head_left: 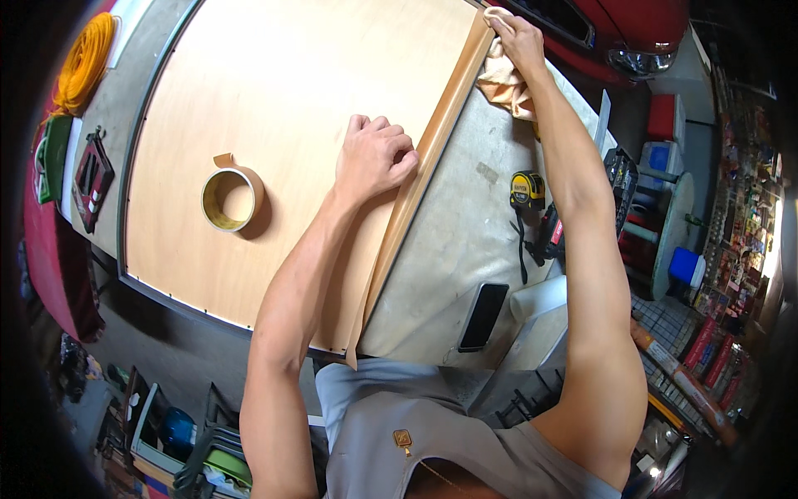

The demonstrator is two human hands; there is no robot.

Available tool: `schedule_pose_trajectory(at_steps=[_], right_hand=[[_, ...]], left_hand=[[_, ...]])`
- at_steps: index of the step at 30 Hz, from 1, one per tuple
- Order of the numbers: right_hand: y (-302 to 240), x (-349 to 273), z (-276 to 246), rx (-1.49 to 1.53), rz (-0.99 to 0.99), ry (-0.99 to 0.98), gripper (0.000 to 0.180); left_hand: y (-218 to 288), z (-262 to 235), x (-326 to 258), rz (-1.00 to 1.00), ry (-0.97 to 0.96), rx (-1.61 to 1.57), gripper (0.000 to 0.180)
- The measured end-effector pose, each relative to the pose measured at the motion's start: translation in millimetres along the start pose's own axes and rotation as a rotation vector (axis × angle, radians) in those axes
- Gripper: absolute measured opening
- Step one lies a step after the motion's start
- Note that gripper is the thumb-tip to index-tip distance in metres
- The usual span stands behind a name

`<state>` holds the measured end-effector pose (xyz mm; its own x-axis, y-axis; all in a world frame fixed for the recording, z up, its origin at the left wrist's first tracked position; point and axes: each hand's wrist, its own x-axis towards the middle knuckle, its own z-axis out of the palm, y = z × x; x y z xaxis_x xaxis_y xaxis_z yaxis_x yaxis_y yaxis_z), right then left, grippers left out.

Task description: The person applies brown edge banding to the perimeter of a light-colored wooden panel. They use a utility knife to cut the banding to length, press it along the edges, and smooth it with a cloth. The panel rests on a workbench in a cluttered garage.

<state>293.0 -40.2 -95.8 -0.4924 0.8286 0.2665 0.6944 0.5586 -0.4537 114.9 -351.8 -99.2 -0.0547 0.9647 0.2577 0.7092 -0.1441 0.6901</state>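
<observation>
A large light-wood panel (299, 83) with a dark frame lies on the table in front of me. Along its right edge runs a long strip of brown tape (434, 148), its loose end reaching past the near edge. My left hand (378, 156) is curled into a fist on the panel, its thumb side close to the strip; nothing shows in it. Stretched to the far right, my right hand (520, 43) grips a cream cloth (502, 81) at the strip's far end. A roll of brown tape (253, 190) stands on the panel, left of my left forearm, its end lifted.
Right of the panel, a yellow-black tape measure (527, 190), a phone (484, 318) and a white roll (539, 298) lie on the covered tabletop. At the left are a coil of orange rope (86, 63) and a dark red frame-shaped tool (93, 179). A red car (586, 37) stands beyond.
</observation>
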Motion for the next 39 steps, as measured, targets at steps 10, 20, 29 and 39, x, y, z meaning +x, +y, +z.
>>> schedule_pose_trajectory(at_steps=[10,20,29,39], right_hand=[[-113,-156,-18,0.003,-0.118,-0.190,0.025],[-243,-331,-28,0.027,-0.066,-0.394,0.020],[-345,-466,-38,0.095,-0.046,-0.519,0.021],[-329,-435,-79,0.197,0.119,-0.662,0.023]], left_hand=[[-2,0,1,0.038,-0.032,0.077,0.019],[-16,10,-3,0.118,-0.037,0.203,0.027],[-24,26,-3,-0.033,-0.114,-0.064,0.032],[0,7,-10,-0.038,-0.126,0.121,0.032]])
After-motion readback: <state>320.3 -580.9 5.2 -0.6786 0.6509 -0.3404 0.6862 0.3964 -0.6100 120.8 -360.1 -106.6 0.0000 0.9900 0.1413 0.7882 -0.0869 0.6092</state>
